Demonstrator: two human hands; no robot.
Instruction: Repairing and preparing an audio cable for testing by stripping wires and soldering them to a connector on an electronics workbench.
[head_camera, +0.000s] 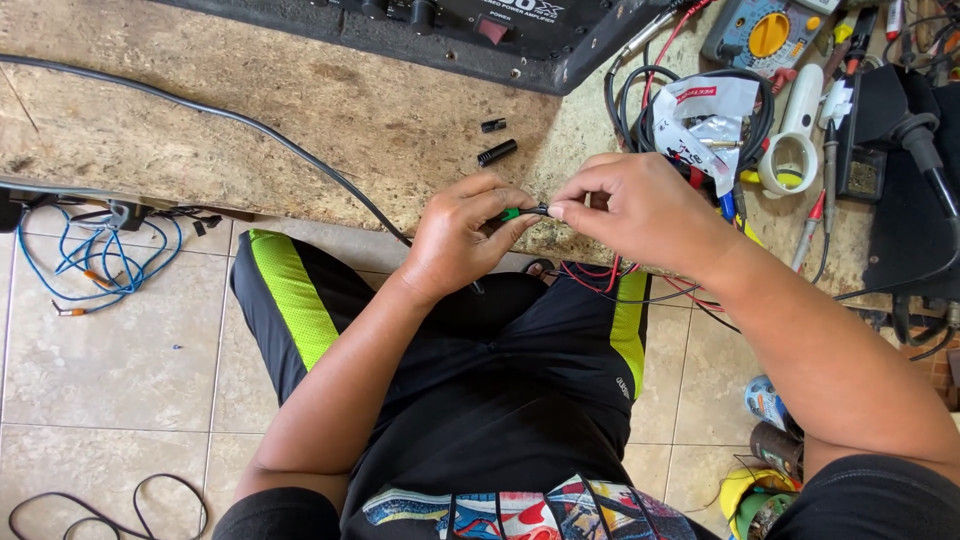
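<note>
My left hand (462, 238) and my right hand (632, 205) meet at the front edge of a worn wooden workbench (330, 120). Between the fingertips is a small black connector with a green band (522, 212). The left thumb and forefinger pinch the green end; the right fingertips pinch the other end. A thin black cable (250, 128) runs across the bench toward my left hand. Two small black sleeve parts (497, 152) lie on the bench just behind my hands. What the connector joins to is hidden by my fingers.
A black amplifier (470, 35) stands at the back. To the right lie coiled cables with a plastic bag (700, 115), a multimeter (765, 35), a white tape roll (790, 160) and a soldering iron stand (890, 130). Blue wires (95, 265) hang at the left over the tiled floor.
</note>
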